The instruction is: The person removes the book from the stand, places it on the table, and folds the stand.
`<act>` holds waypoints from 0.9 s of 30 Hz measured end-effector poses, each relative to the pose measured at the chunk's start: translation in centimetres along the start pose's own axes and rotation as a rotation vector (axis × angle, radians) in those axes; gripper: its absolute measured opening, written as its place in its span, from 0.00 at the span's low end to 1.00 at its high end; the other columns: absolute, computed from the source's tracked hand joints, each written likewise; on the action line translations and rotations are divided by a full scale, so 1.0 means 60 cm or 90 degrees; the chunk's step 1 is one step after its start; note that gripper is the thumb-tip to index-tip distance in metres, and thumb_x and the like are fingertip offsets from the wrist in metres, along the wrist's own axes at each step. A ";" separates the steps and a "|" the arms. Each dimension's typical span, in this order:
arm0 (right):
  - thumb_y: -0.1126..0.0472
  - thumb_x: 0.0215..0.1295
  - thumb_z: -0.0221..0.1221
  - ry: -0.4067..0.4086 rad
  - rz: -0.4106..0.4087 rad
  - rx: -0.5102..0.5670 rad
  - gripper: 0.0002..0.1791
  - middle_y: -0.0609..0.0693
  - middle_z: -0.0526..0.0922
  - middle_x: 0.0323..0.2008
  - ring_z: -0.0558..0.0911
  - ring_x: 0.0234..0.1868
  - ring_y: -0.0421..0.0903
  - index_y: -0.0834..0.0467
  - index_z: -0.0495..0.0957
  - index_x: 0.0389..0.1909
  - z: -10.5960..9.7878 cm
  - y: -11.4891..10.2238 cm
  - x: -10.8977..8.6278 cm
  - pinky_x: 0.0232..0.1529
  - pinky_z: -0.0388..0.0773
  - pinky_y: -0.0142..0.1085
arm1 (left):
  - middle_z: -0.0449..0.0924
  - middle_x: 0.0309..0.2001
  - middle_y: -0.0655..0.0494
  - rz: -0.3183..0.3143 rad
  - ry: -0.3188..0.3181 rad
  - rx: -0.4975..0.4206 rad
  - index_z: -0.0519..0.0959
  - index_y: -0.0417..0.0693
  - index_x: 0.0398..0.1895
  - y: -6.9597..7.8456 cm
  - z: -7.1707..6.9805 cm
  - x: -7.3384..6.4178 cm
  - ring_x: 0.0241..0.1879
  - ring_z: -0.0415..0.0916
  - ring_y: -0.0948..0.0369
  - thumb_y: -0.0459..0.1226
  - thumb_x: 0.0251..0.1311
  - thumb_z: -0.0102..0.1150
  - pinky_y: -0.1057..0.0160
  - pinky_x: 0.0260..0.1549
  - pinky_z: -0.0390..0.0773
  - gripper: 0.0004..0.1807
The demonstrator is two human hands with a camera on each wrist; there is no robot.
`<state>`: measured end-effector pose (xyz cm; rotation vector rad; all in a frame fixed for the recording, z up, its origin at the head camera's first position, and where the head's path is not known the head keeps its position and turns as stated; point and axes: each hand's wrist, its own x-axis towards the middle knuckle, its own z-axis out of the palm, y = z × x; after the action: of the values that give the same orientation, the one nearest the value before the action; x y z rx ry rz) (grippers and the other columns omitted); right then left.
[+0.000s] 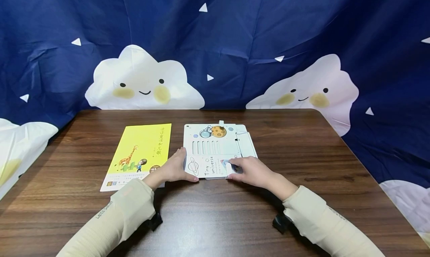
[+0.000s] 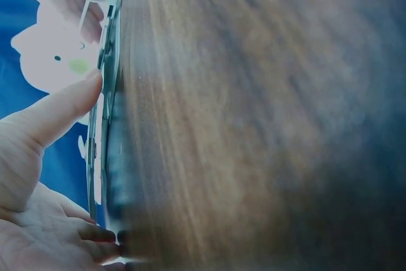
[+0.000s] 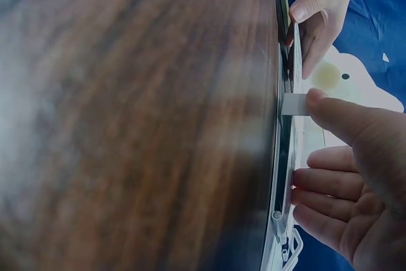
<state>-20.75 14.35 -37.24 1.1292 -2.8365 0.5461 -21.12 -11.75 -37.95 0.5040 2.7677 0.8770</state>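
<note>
A flat white book stand [image 1: 208, 161] with a cartoon space print and the words "Tiny universe" lies on the table. My left hand [image 1: 173, 166] holds its left near corner, thumb at the near edge and fingers along the left side. At the near edge, towards the right, my right hand [image 1: 253, 171] pinches a small white clip [image 1: 229, 169] between thumb and index finger. The right wrist view shows that thumb against the clip [image 3: 295, 104], with the other fingers close beside the stand. A second white clip [image 1: 221, 123] sticks out at the far edge.
Left of the stand lies a yellow book [image 1: 147, 141] with a giraffe and a child on its cover, partly behind my left hand. Both rest on a dark wooden table [image 1: 215, 219]. Behind it hangs a blue curtain [image 1: 221, 33] with smiling clouds.
</note>
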 end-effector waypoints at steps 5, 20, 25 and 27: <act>0.51 0.49 0.61 -0.002 0.005 -0.002 0.21 0.47 0.78 0.30 0.69 0.25 0.39 0.61 0.77 0.41 -0.002 -0.001 0.003 0.26 0.66 0.30 | 0.43 0.60 0.28 -0.001 0.001 -0.008 0.45 0.23 0.59 -0.001 0.000 -0.001 0.60 0.39 0.41 0.47 0.29 0.72 0.52 0.57 0.45 0.61; 0.48 0.45 0.63 -0.054 -0.019 -0.008 0.17 0.40 0.73 0.20 0.66 0.20 0.36 0.55 0.78 0.32 -0.019 0.003 0.021 0.21 0.63 0.28 | 0.41 0.62 0.31 -0.016 -0.006 -0.009 0.43 0.25 0.61 -0.004 0.003 0.001 0.62 0.36 0.44 0.49 0.31 0.70 0.53 0.58 0.43 0.61; 0.49 0.47 0.62 -0.109 -0.007 -0.009 0.19 0.45 0.78 0.26 0.70 0.24 0.38 0.59 0.78 0.36 -0.031 0.002 0.032 0.26 0.69 0.30 | 0.41 0.62 0.32 -0.018 -0.004 -0.011 0.43 0.26 0.61 -0.004 0.002 -0.001 0.62 0.36 0.45 0.49 0.31 0.70 0.54 0.58 0.42 0.61; 0.50 0.48 0.62 -0.140 0.004 0.004 0.21 0.48 0.79 0.30 0.73 0.28 0.39 0.62 0.78 0.38 -0.040 0.004 0.040 0.32 0.71 0.34 | 0.41 0.62 0.32 -0.014 -0.002 -0.014 0.43 0.25 0.61 -0.004 0.002 -0.002 0.62 0.36 0.45 0.48 0.31 0.70 0.54 0.58 0.42 0.61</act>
<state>-22.88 13.70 -34.67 1.2543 -3.0250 0.4588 -21.01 -11.90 -38.19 0.4693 2.7519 0.8999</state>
